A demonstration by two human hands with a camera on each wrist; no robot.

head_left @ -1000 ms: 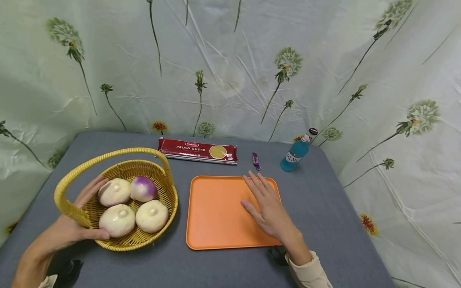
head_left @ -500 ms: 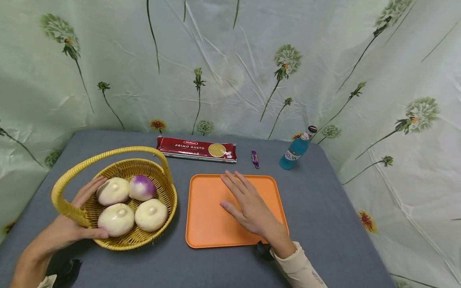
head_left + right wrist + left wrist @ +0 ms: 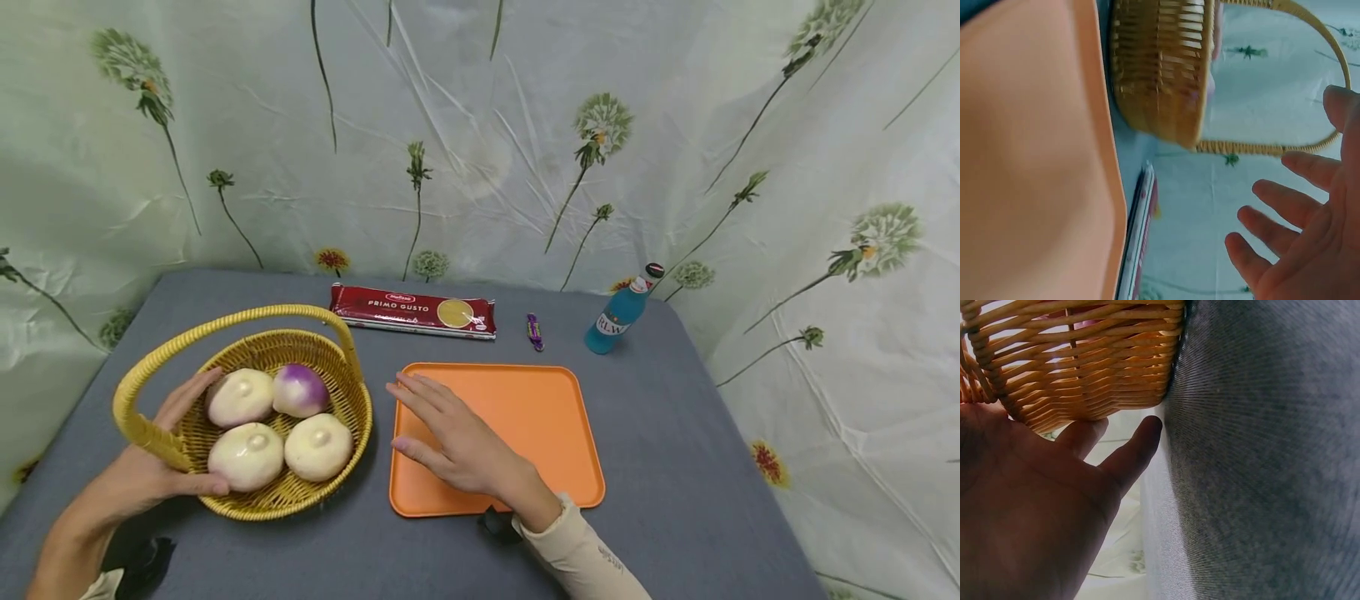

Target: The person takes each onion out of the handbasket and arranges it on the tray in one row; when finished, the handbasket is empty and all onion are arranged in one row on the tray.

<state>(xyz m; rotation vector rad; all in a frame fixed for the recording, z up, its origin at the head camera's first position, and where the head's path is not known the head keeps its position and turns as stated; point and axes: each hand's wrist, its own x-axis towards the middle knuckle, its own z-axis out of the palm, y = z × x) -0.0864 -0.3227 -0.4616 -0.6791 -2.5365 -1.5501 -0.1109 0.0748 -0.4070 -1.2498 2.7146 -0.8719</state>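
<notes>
At the left of the head view stands a yellow wicker basket (image 3: 277,507) with a tall hoop handle, holding several round white-and-purple vegetables (image 3: 246,457) that look like turnips. My left hand (image 3: 146,479) grips the basket's left side, thumb over the rim, other fingers around the handle's base. In the left wrist view, two of its fingers (image 3: 1135,453) extend along the woven wall. My right hand (image 3: 465,442) hovers above the left part of an orange tray (image 3: 555,425), fingers straight and spread, palm toward the basket. It holds nothing. The basket is a short way beyond its fingertips.
A red spaghetti pack (image 3: 412,312) lies behind the tray. To its right are a small purple wrapped candy (image 3: 534,332) and a blue bottle (image 3: 621,315) standing upright. Behind the grey-covered table (image 3: 675,467) hangs a flowered curtain (image 3: 480,167).
My right hand has moved left across the tray, from its right half to its left edge, toward the basket. The left hand and the basket have stayed in place.
</notes>
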